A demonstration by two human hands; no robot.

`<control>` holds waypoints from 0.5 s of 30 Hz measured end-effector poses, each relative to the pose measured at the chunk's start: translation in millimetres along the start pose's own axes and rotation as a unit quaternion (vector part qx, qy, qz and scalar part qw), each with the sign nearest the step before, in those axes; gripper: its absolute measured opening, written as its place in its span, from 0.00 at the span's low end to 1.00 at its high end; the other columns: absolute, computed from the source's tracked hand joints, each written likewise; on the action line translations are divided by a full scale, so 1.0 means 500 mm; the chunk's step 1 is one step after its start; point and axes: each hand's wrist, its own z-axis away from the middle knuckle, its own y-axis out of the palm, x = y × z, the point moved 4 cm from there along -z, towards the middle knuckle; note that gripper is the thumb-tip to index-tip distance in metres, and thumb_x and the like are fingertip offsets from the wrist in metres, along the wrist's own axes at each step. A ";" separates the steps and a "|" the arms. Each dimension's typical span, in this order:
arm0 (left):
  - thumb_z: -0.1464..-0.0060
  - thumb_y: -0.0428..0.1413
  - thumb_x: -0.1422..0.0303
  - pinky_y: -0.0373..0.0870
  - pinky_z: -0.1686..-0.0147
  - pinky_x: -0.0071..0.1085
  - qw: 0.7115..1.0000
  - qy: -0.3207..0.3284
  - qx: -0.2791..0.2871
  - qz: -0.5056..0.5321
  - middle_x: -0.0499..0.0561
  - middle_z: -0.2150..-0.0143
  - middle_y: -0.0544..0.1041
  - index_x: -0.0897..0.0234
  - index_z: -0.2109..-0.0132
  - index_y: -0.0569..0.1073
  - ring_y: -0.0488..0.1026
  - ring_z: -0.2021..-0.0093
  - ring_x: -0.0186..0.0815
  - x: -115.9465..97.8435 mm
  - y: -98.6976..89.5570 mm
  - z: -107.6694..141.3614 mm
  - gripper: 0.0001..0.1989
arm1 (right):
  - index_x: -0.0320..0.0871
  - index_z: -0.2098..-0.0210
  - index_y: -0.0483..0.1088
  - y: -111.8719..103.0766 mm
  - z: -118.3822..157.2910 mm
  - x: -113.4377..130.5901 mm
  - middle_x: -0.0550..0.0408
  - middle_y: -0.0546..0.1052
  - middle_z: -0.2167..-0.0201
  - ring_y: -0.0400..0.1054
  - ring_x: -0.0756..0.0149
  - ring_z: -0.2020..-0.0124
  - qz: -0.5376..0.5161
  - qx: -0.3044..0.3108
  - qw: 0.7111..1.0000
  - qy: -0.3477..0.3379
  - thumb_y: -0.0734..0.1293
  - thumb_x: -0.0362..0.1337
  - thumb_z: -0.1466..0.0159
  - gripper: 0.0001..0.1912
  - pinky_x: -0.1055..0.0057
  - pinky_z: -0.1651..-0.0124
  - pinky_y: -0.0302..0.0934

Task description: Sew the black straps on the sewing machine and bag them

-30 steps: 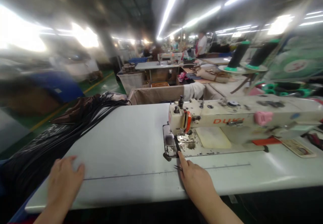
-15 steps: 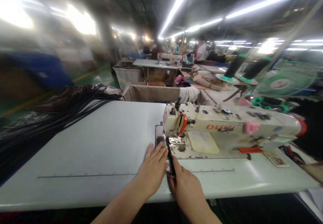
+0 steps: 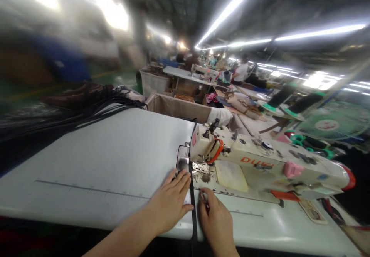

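A black strap (image 3: 193, 207) runs from the needle area of the sewing machine (image 3: 245, 156) down over the table's front edge. My left hand (image 3: 172, 199) lies palm down with its fingers spread, its fingertips beside the strap near the metal plate (image 3: 182, 160). Just right of the strap, my right hand (image 3: 215, 218) has its fingers curled around a small metallic object (image 3: 203, 198), which is too small to name. A ruler scale (image 3: 92, 189) is marked on the white table.
Many black straps (image 3: 72, 122) hang over the table's left side. A fabric-lined bin (image 3: 179, 108) stands behind the table. Thread cones (image 3: 303, 104) and a green fan (image 3: 329, 124) are at the right. A person (image 3: 241, 71) stands in the background.
The view has tilted. My right hand has come off the strap and now holds a small metallic object. More of the strap shows, running down over the front edge. My left hand remains beside it.
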 end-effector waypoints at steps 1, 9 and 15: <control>0.31 0.44 0.47 0.40 0.25 0.51 1.000 -0.002 0.004 0.003 0.60 0.26 0.58 0.69 0.27 0.56 0.49 0.24 0.46 0.000 0.001 0.000 0.37 | 0.44 0.47 0.72 0.001 0.002 0.000 0.50 0.84 0.59 0.80 0.58 0.64 -0.003 -0.006 1.000 -0.010 0.60 0.32 0.31 0.16 0.68 0.62 0.69; 0.32 0.39 0.42 0.28 0.25 0.52 1.000 -0.003 0.020 0.024 0.64 0.24 0.50 0.74 0.26 0.51 0.40 0.22 0.48 -0.001 0.004 0.005 0.44 | 0.45 0.49 0.74 0.012 0.008 -0.013 0.49 0.84 0.59 0.80 0.60 0.63 0.004 -0.033 0.998 -0.061 0.59 0.35 0.31 0.15 0.69 0.60 0.71; 0.32 0.41 0.43 0.34 0.25 0.51 0.999 -0.006 0.025 0.033 0.63 0.23 0.49 0.72 0.25 0.49 0.39 0.22 0.47 0.002 0.005 0.006 0.43 | 0.45 0.47 0.75 0.029 0.013 -0.036 0.51 0.84 0.57 0.81 0.61 0.63 0.008 -0.036 0.997 -0.068 0.60 0.36 0.30 0.16 0.71 0.60 0.71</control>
